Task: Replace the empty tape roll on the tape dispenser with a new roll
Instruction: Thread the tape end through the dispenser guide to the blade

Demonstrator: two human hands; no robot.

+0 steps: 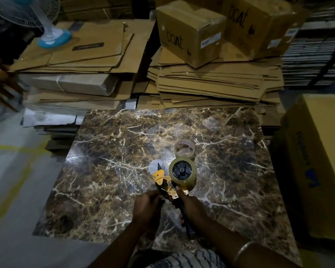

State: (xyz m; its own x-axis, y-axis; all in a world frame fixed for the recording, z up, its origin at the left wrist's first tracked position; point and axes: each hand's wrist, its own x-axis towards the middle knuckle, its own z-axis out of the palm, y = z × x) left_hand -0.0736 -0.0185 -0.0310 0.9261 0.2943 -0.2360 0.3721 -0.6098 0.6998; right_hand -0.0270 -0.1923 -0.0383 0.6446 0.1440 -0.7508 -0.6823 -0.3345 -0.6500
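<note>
A yellow tape dispenser [165, 183] is held just above the marble table [104, 151], near its front. A full clear tape roll [182, 171] sits on the dispenser's black hub. Behind it, an empty cardboard tape core [184, 149] lies flat on the table. My right hand [191, 206] is wrapped around the dispenser's black handle, thumb against the roll's lower edge. My left hand [146, 207] has its fingers closed at the dispenser's front, under the yellow blade guard; what they pinch is hidden.
Stacks of flattened cardboard [211, 84] rise behind the table, with two sealed boxes [190, 33] on top. A large box [317, 161] stands at the right edge. A fan base [54, 38] rests on the left stack. Grey floor lies to the left.
</note>
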